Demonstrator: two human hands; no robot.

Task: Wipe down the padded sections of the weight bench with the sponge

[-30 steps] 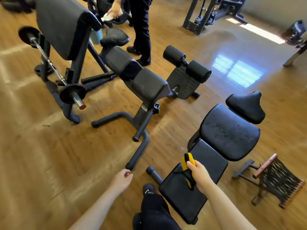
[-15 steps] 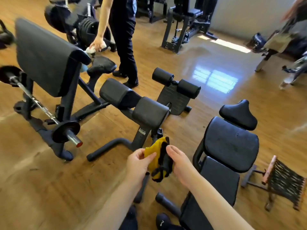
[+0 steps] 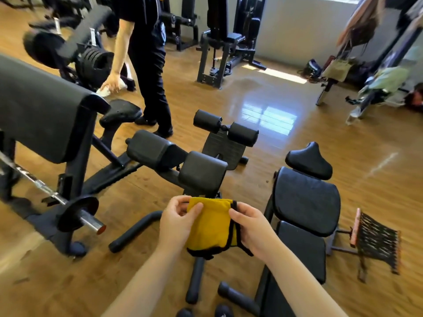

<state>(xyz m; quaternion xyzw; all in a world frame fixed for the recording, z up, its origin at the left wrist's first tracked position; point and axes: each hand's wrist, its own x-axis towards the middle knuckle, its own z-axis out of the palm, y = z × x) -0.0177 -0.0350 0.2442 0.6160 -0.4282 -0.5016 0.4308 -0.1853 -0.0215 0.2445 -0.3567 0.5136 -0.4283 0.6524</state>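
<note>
A yellow sponge cloth with black edging point(image 3: 211, 227) is held up in the air between both hands. My left hand point(image 3: 177, 221) pinches its upper left corner and my right hand point(image 3: 250, 227) grips its right edge. Below and to the right lies the black weight bench, with a long seat pad point(image 3: 302, 250), a wider back pad point(image 3: 306, 200) and a small head pad point(image 3: 310, 163). Neither hand touches the bench.
A black hyperextension bench point(image 3: 201, 172) stands just beyond my hands. A preacher curl bench point(image 3: 39, 110) with a loaded barbell point(image 3: 77, 216) is at the left. A person in black point(image 3: 148, 58) wipes equipment behind it. A small slatted rack point(image 3: 377, 243) sits right of the bench.
My right hand lifted the cloth off the seat pad and my left hand came up to take it. Both hands have since spread it out flat. The view tilted upward.
</note>
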